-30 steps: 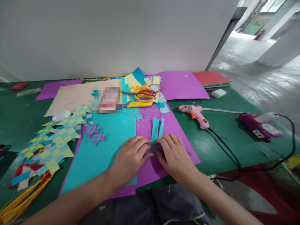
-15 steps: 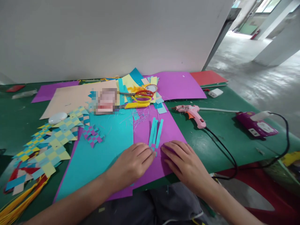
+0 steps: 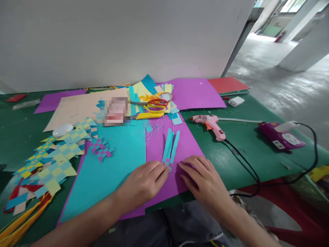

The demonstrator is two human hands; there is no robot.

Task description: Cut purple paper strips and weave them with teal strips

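Several turquoise paper strips point(image 3: 168, 147) stand side by side on a purple paper sheet point(image 3: 156, 190), with small purple squares woven through at their near end. My left hand point(image 3: 146, 180) is closed at that near end, fingertips pinching the strips' lower left edge. Just to the right, my right hand point(image 3: 203, 175) rests over the purple sheet, its fingers bent and apart, not touching the strips. I see nothing held in it, though its palm side is hidden. A turquoise sheet point(image 3: 110, 175) lies under my left forearm.
Woven paper pieces point(image 3: 59, 154) pile up at the left, near a small purple-turquoise woven piece point(image 3: 101, 149). Scissors point(image 3: 155, 104) and a yellow-handled cutter point(image 3: 149, 116) lie behind. A pink glue gun point(image 3: 212, 125) lies right, its black cord trailing toward a purple power strip point(image 3: 281, 136).
My right hand has shifted slightly right, away from the strips. My left hand stays at their near end, and the strips have barely moved.
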